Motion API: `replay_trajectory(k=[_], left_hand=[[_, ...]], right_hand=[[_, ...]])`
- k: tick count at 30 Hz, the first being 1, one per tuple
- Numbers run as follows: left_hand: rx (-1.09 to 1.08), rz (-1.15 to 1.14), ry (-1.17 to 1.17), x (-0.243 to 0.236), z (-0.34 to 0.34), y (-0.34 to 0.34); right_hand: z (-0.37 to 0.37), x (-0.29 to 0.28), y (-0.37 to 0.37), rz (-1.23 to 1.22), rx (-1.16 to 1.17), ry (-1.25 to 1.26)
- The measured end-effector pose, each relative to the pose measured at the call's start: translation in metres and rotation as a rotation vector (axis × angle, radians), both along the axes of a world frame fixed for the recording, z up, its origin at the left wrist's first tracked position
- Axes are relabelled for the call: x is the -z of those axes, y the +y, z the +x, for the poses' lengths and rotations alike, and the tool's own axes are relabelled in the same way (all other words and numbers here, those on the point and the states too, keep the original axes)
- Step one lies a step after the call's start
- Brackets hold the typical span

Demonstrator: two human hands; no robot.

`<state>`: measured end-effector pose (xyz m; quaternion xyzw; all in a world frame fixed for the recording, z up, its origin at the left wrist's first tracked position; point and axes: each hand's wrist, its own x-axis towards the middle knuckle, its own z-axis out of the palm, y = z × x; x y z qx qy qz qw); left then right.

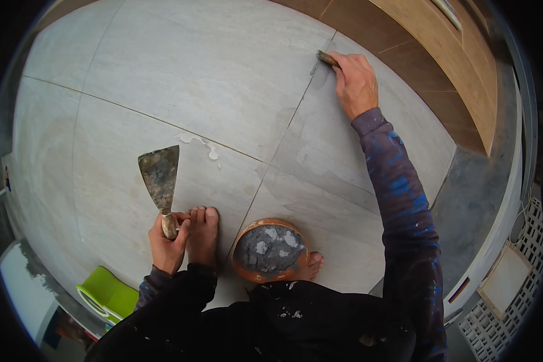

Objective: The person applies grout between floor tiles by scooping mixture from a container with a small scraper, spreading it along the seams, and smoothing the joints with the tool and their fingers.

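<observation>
My left hand [170, 247] is wrapped round the wooden handle of a putty knife [159, 172], whose wide, stained blade points up and away over the floor tiles. Far off to the right, my right hand [356, 84] grips a short brown-handled tool [327, 58]. Its dark tip meets the tile joint [295, 113], where wet grey smears lie; the rest of it is hidden by my fingers. Between my feet stands a round orange bowl [245, 274] of thick grey grout [262, 256] with whitish lumps. Neither hand touches the bowl.
Pale grey floor tiles [181, 60] meet a brown tiled step [404, 60] at the far right. White flakes [213, 152] lie beside a cross joint. A lime-green plastic object [111, 291] is at lower left, and a white grid panel [534, 232] at the right rim.
</observation>
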<state>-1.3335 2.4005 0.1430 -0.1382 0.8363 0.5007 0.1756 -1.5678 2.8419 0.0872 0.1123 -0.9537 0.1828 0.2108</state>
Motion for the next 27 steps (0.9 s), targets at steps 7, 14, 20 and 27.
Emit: replay_trajectory(k=[7,14,20,27], left_hand=[[-0.054,0.043,-0.045,0.01,0.007,-0.002],[-0.077,0.052,-0.047,-0.007,0.006,0.004],[-0.113,0.079,-0.019,-0.012,0.014,0.002],[-0.113,0.067,-0.053,-0.017,0.004,-0.002]], right_hand=[[0.152,-0.007,-0.074,0.017,-0.194,-0.202],[0.062,-0.023,-0.036,-0.066,-0.015,-0.011],[0.133,-0.01,-0.075,0.048,-0.171,-0.127],[0.016,-0.04,-0.021,-0.036,0.054,-0.032]])
